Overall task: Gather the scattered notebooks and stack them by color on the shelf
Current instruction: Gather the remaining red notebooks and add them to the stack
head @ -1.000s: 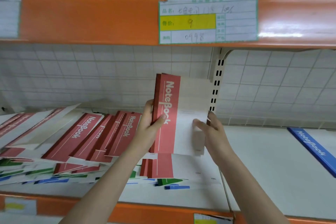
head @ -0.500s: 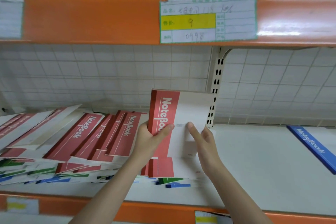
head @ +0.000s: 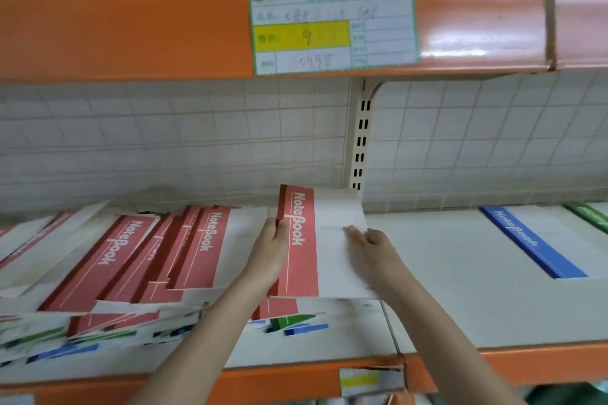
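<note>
Both hands on red notebook (head: 302, 240) over pile: left hand (head: 269, 253) grips spine, right hand (head: 371, 253) fingers flat on cover.

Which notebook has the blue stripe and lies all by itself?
The blue notebook on the right part of the shelf. It lies flat, apart from the messy pile on the left, where the top ones are red.
</note>
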{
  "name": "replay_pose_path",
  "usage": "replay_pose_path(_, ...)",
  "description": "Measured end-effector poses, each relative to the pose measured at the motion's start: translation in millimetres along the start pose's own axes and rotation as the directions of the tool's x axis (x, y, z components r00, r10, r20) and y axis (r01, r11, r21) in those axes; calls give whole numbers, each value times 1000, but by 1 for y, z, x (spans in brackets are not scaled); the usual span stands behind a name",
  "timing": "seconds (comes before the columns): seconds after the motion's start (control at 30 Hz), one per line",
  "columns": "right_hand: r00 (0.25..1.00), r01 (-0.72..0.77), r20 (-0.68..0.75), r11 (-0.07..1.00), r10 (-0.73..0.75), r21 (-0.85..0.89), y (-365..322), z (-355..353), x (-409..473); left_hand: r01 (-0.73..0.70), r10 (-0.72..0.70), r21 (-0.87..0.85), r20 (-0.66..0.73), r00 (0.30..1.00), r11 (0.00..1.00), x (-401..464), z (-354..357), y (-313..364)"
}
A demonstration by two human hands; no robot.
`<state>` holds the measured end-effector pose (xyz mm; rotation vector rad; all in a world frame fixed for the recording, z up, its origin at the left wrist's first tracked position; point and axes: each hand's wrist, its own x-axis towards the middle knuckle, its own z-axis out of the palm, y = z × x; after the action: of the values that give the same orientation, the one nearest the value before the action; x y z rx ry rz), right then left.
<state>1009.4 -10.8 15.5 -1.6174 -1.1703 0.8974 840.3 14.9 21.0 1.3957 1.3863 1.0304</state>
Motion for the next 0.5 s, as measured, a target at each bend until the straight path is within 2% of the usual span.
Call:
replay_pose_path(0.17, 988, -138, -75, 990, 136, -34, 15, -39, -15, 62, -69, 60, 136, 988, 996, 2, 42, 4)
replay_pose_path(0.3, 963, -228, -149, 974, 227, 9, 28, -82, -28, 100, -97, -4, 235, 967, 995, -4, 89, 15)
replay_pose_path(0.5, 905, -283, -324, 959, 276, 27, 59, -164, -49, 66, -77, 39, 392, 917, 997, -20, 180, 36)
